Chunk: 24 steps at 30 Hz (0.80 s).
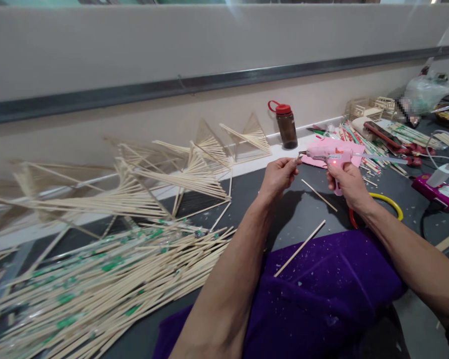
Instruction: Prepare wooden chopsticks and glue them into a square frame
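Observation:
My right hand [347, 183] grips a pink hot glue gun [322, 151], its red light lit and a clear glue stick [381, 158] poking out behind. The nozzle points left and meets the fingertips of my left hand [280, 175], which is closed in a pinch. Something small and tan shows at those fingertips, too little to name. Below the hands, one thin wooden stick [319, 195] lies on the dark table [254, 192]. Another wooden stick [300, 248] rests across the purple cloth [329, 294] on my lap.
Fan-shaped stick structures [187, 179] stand along the wall, left of a red-lidded bottle [286, 128]. Loose sticks and wrappers [134, 274] cover the table's left side. Pliers [389, 139], a yellow-and-red ring [392, 203] and a purple power strip [439, 192] with cables lie at right.

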Each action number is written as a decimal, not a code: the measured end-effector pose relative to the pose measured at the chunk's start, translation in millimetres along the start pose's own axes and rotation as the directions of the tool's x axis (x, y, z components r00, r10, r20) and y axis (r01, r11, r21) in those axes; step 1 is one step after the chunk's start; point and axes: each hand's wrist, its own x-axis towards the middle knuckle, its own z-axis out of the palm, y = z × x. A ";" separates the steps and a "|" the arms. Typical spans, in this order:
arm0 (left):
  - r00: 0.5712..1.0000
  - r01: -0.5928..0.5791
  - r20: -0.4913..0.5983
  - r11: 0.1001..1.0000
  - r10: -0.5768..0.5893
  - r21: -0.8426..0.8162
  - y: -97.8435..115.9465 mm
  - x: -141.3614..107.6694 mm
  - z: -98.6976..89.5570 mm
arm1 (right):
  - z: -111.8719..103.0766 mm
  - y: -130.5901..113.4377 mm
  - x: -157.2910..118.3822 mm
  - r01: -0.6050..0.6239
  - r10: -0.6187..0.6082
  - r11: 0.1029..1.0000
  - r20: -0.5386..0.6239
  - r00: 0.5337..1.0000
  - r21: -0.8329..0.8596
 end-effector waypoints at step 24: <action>1.000 0.010 -0.025 1.000 -0.010 -0.004 -1.7 1.6 -1.6 | 0.2 1.2 0.7 -0.030 0.030 1.000 0.006 1.000 0.008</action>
